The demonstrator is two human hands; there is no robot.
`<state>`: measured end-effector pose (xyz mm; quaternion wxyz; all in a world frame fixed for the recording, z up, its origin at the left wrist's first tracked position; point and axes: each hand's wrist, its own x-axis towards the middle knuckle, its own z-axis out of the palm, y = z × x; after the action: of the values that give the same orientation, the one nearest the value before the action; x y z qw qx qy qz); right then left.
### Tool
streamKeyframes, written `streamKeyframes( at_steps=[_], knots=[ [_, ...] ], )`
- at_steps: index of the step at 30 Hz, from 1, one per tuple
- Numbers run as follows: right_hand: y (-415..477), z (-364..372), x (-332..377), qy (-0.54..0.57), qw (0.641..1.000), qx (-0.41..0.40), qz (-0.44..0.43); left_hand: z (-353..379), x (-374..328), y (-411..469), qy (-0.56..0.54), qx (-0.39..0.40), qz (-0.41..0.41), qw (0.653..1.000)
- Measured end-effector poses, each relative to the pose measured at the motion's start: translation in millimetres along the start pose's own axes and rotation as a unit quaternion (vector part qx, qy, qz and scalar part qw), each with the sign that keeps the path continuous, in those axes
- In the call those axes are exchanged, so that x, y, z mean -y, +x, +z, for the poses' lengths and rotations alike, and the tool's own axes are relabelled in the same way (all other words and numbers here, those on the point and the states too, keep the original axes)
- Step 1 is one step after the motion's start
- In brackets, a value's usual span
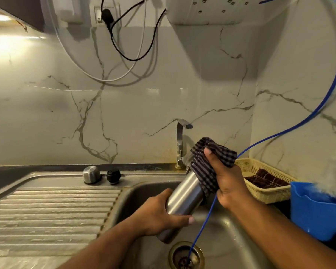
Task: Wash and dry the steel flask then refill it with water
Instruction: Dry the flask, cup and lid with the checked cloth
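Flask (184, 197) in left hand (159, 214), cloth (206, 167) in right hand (227, 181)

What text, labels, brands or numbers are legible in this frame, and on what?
None legible.
steel flask: bare brushed metal, no mark on the visible side.
steel cap, black stopper: no print visible.
white wall unit: only holes on its underside, no label seen.
wall switch: blurred, nothing readable.
blue jug, checked cloth: no text.
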<state>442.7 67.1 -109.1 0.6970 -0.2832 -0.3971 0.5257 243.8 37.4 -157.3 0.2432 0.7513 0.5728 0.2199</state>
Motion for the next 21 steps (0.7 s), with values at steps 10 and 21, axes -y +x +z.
streamKeyframes(
  at_steps=[10,21],
  knots=[
    [-16.9,49.8,-20.0,-0.158,0.987,-0.02,0.005,-44.2,9.2,-24.7,-0.321,-0.141,-0.006,0.936],
    [-29.7,50.4,-84.9,-0.316,0.945,0.004,0.087,-119.9,113.6,9.0,-0.12,-0.447,-0.161,0.872]
  ],
)
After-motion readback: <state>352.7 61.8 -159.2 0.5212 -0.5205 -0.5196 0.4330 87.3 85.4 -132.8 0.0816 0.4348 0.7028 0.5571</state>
